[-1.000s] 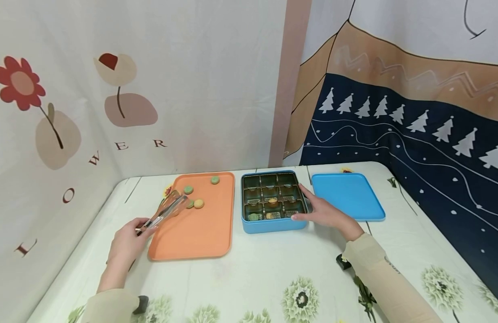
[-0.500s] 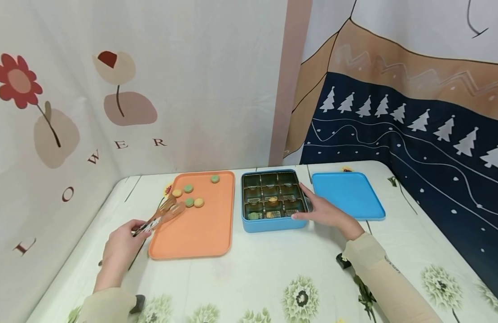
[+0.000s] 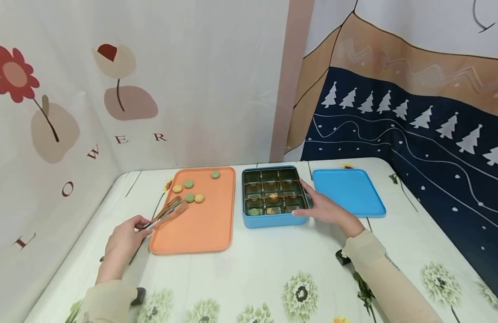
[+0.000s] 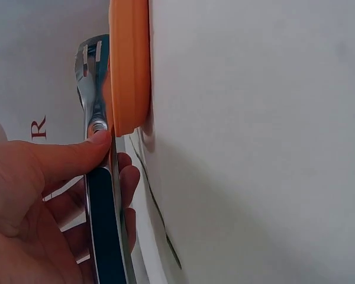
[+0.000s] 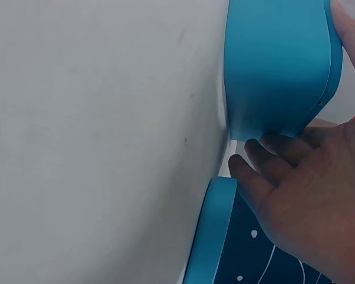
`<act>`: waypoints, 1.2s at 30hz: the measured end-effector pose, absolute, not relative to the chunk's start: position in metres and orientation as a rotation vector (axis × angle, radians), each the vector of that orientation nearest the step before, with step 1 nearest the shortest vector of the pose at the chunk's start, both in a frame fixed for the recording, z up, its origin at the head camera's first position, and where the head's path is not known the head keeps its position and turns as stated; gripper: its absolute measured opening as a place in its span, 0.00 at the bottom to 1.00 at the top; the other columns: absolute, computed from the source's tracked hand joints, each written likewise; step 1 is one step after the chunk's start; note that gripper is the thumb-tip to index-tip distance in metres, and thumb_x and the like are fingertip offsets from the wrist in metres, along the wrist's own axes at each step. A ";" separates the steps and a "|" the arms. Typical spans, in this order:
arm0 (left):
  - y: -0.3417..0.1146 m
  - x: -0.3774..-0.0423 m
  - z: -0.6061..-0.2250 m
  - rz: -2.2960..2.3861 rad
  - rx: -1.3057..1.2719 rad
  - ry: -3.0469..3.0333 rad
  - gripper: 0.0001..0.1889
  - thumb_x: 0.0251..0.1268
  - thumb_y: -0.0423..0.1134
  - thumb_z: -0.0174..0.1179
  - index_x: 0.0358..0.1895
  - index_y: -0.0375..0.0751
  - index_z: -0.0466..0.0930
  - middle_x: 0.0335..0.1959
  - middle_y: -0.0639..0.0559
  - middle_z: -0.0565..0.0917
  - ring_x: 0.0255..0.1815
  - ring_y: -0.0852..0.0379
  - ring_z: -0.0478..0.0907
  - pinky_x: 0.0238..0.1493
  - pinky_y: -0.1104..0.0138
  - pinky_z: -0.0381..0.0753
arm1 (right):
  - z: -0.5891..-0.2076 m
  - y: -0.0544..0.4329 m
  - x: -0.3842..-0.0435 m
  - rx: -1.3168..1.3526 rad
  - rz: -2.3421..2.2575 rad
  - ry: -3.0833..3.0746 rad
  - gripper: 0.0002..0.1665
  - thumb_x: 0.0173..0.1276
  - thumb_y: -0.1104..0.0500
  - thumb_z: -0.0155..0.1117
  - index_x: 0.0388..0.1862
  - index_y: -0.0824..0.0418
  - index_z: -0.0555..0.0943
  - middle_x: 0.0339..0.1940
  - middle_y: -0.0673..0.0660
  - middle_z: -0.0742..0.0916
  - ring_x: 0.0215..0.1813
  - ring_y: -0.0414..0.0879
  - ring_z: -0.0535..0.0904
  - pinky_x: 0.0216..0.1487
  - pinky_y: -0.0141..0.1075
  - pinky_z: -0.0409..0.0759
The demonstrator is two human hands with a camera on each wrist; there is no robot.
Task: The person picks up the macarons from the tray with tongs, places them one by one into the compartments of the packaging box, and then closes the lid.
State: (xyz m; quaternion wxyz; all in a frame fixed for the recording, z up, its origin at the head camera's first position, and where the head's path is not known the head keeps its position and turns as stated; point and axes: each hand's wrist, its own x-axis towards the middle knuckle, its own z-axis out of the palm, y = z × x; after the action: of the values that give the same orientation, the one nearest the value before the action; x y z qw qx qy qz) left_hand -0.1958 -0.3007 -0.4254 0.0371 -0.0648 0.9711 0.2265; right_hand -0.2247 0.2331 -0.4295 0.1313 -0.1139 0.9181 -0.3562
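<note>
My left hand [image 3: 123,240] holds metal tongs [image 4: 103,177], thumb on one side and fingers behind the other. The tips of the tongs sit over the left side of the orange tray [image 3: 192,233], with nothing seen between them. Green macarons [image 3: 190,198] and yellow macarons [image 3: 199,198] lie on its far half, just beyond the tips. My right hand [image 3: 325,208] rests against the right side of the blue box [image 3: 273,220], thumb at the front corner, fingers nearly straight. Inside, a divided insert [image 3: 270,176] carries a green macaron [image 3: 253,211] and two yellow ones in separate compartments.
A flat blue lid [image 3: 350,193] lies right of the box. Flower-patterned cloth [image 3: 257,269] covers the table. A pale printed curtain [image 3: 208,89] hangs behind, and a dark one with trees [image 3: 398,130] stands at the right.
The tongs have drawn back from the leftmost yellow macaron, which is now uncovered, and their tips have swung slightly right. My right hand stays at the box. The head view tilts slightly.
</note>
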 end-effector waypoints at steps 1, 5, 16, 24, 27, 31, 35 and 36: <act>-0.301 -0.197 -0.425 0.695 -0.193 2.982 0.13 0.69 0.41 0.61 0.52 0.38 0.78 0.48 0.38 0.83 0.41 0.43 0.79 0.31 0.60 0.69 | -0.429 0.233 -0.225 -0.331 -1.039 2.664 0.69 0.61 0.32 0.68 0.83 0.49 0.34 0.82 0.69 0.52 0.78 0.72 0.54 0.68 0.68 0.64; -0.301 -0.199 -0.422 0.679 -0.158 2.993 0.12 0.69 0.40 0.61 0.50 0.38 0.78 0.49 0.36 0.82 0.42 0.40 0.79 0.31 0.60 0.69 | -0.426 0.234 -0.228 -0.329 -1.055 2.659 0.69 0.61 0.32 0.68 0.83 0.47 0.33 0.83 0.67 0.51 0.79 0.71 0.52 0.69 0.68 0.62; -0.301 -0.194 -0.417 0.689 -0.141 2.998 0.13 0.71 0.42 0.60 0.52 0.39 0.77 0.47 0.37 0.83 0.37 0.45 0.79 0.29 0.62 0.68 | -0.428 0.234 -0.232 -0.326 -1.053 2.657 0.69 0.60 0.31 0.68 0.83 0.48 0.34 0.83 0.66 0.49 0.80 0.70 0.51 0.70 0.68 0.61; -0.294 -0.190 -0.413 0.700 -0.106 3.022 0.14 0.71 0.40 0.60 0.54 0.38 0.77 0.46 0.39 0.83 0.39 0.44 0.81 0.29 0.63 0.70 | -0.427 0.235 -0.230 -0.329 -1.052 2.649 0.69 0.60 0.32 0.69 0.83 0.46 0.33 0.83 0.66 0.50 0.80 0.70 0.51 0.69 0.68 0.61; -0.292 -0.190 -0.411 0.698 -0.084 3.026 0.15 0.71 0.40 0.61 0.55 0.38 0.77 0.47 0.38 0.83 0.43 0.41 0.81 0.31 0.60 0.72 | -0.428 0.235 -0.230 -0.329 -1.052 2.648 0.69 0.60 0.32 0.69 0.83 0.47 0.33 0.83 0.66 0.51 0.80 0.70 0.52 0.69 0.67 0.62; -0.289 -0.191 -0.410 0.699 -0.071 3.034 0.15 0.70 0.40 0.61 0.55 0.37 0.77 0.49 0.38 0.83 0.47 0.37 0.81 0.34 0.55 0.74 | -0.428 0.235 -0.229 -0.329 -1.051 2.646 0.69 0.61 0.32 0.69 0.83 0.48 0.34 0.83 0.67 0.51 0.80 0.70 0.52 0.69 0.67 0.62; -0.285 -0.194 -0.408 0.716 -0.079 3.028 0.15 0.71 0.40 0.60 0.55 0.37 0.77 0.49 0.38 0.83 0.49 0.36 0.80 0.36 0.52 0.74 | -0.426 0.235 -0.228 -0.334 -1.061 2.644 0.68 0.61 0.34 0.69 0.83 0.48 0.34 0.83 0.66 0.51 0.80 0.70 0.52 0.70 0.67 0.61; -0.284 -0.194 -0.407 0.717 -0.079 3.028 0.15 0.71 0.40 0.60 0.55 0.38 0.77 0.49 0.38 0.83 0.49 0.36 0.80 0.36 0.52 0.74 | -0.425 0.234 -0.227 -0.337 -1.061 2.644 0.68 0.61 0.34 0.69 0.83 0.47 0.34 0.83 0.66 0.50 0.80 0.70 0.52 0.70 0.67 0.61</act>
State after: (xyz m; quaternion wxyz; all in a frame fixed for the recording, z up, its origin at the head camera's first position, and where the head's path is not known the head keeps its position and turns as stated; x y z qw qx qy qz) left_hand -0.1942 -0.2842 -0.4072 0.0142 -0.0255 0.9727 0.2304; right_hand -0.2272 0.2344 -0.4252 0.1359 -0.1162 0.9131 -0.3665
